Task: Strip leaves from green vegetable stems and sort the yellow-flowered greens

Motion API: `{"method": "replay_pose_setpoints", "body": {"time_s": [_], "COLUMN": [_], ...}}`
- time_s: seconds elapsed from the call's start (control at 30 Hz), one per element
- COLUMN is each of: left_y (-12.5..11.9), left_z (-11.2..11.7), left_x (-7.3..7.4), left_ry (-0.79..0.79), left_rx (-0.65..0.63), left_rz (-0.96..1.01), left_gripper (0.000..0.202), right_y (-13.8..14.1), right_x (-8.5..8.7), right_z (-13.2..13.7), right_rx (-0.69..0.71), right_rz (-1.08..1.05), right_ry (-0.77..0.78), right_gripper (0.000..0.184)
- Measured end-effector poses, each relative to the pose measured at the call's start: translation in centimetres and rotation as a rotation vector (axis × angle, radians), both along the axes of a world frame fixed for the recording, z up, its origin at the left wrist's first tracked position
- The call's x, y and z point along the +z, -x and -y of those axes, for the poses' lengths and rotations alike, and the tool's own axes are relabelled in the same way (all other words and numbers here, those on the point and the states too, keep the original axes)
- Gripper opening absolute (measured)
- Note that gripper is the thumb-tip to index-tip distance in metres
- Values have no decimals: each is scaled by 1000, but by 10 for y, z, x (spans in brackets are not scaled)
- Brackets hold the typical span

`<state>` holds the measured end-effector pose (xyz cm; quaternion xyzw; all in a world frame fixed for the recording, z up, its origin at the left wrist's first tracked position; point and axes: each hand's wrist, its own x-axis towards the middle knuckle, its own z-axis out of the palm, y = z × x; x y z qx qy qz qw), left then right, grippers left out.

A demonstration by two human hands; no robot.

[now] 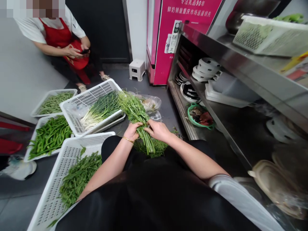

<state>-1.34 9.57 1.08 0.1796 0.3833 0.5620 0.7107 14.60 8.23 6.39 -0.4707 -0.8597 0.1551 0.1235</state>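
Both my hands grip one long bunch of leafy green stalks [134, 110] over my lap. My left hand [131, 131], with a gold bangle on the wrist, is closed round the stalks from the left. My right hand [157, 130] is closed on the same stalks from the right, fingers touching the left hand's. The bunch's leafy end points away from me toward the floor; its stem end hangs down over a pile of green trimmings [154, 149] between my knees. A white slotted basket [54, 192] at my left holds sorted greens [78, 178].
Other white baskets on the floor hold scallions [101, 109], green peppers [49, 136] and green beans [54, 102]. A person in a red apron [60, 38] sits at the far left with a phone. Steel shelving [216, 106] with plates runs along the right. A small white stool [137, 69] stands beyond.
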Motion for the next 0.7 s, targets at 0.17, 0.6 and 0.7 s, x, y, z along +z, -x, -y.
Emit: {"method": "replay_pose_setpoints", "body": {"time_s": [0.17,0.6,0.7], "left_y": [5,-15,-20], "left_z": [7,40,42], "left_x": [-7,33,19], "left_ry": [141,62,73], "left_rx": [-129,-30,178], "left_rz": [40,9,-103], "left_gripper": [9,15,25], "right_y": [12,0,17], "right_x": [-14,-48,-61], "right_z": [-7,25,39], "right_rx": [13,-258,-188], "right_rz": [-168,-719,-777], "right_ry": [77,553,832], "right_gripper": [25,48,50]}}
